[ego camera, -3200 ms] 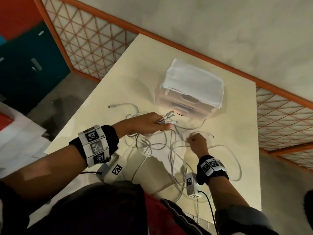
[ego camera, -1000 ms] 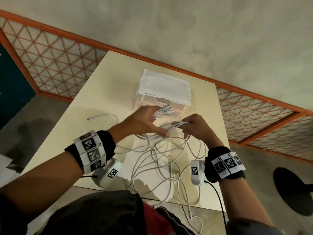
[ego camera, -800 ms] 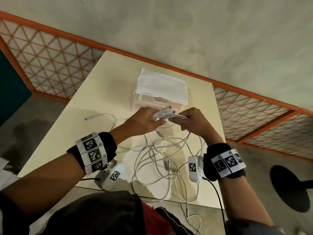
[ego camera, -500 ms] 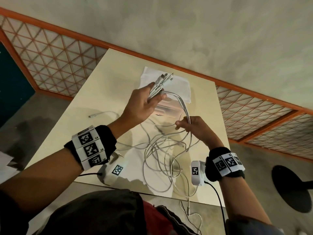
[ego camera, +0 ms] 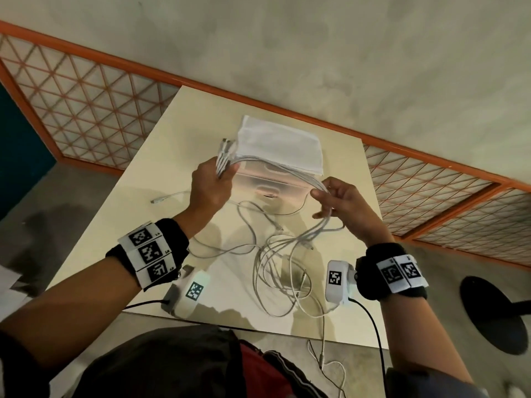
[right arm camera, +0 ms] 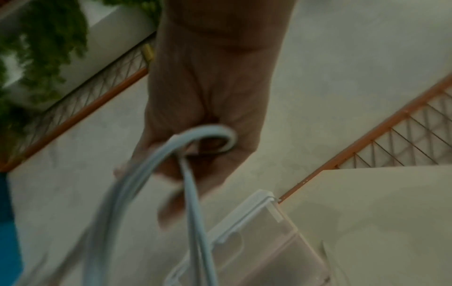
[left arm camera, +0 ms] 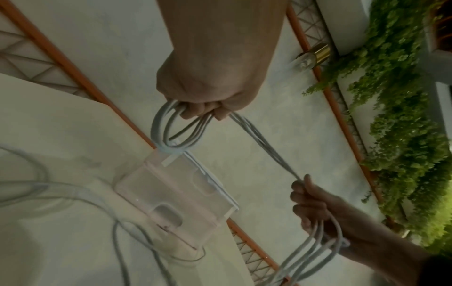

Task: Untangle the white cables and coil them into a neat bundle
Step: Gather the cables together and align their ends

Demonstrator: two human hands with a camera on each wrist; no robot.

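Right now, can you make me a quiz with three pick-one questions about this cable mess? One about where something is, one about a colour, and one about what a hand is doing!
1. Where is the lidded plastic box?
A. on the floor
B. on the table, beyond the hands
C. in the person's lap

2. What colour are the cables?
A. white
B. black
C. red

3. What is the left hand doing?
A. resting flat
B. pointing
C. gripping the cable ends

Answers: 1 B, the box sits on the tabletop near the far edge. 2 A, every strand looks white. 3 C, the fingers curl round the bunched ends.
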